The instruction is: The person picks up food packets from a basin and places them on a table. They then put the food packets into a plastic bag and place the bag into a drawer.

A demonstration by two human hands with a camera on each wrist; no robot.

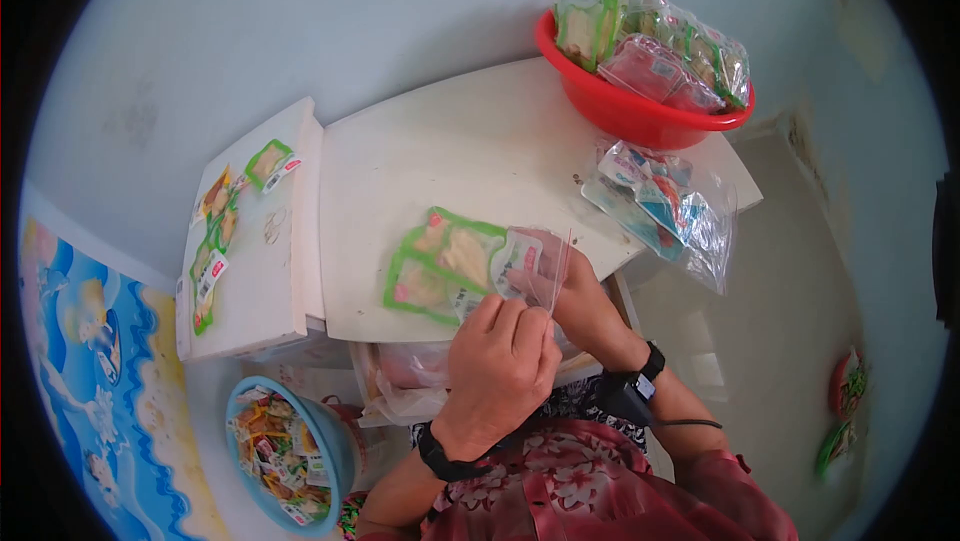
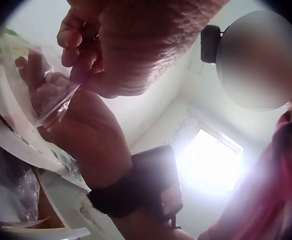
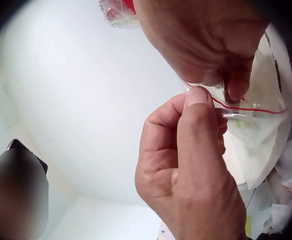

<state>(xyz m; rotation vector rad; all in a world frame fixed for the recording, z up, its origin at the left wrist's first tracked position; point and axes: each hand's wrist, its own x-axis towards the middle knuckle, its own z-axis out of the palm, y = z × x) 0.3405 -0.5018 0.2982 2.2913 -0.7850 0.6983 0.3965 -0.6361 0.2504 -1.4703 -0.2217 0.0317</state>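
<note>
A clear zip bag (image 1: 563, 266) with a red line along its mouth is held over the white table. Green-edged food packets (image 1: 465, 256) show at the bag, pale pieces visible inside them. My left hand (image 1: 505, 346) pinches the bag's mouth edge between thumb and curled fingers; the thumb (image 3: 197, 97) shows close up in the right wrist view. My right hand (image 1: 575, 291) grips the bag from the other side, its fingers (image 2: 33, 72) seen through the clear plastic in the left wrist view. Some of its fingertips are hidden behind the packets.
A red basin (image 1: 640, 121) of bagged packets stands at the table's back right, with a printed plastic bag (image 1: 665, 203) near it. Loose packets (image 1: 215, 226) lie on a raised white surface at left. A blue tub (image 1: 340, 441) full of packets stands below. An open drawer (image 1: 365, 366) is under the table.
</note>
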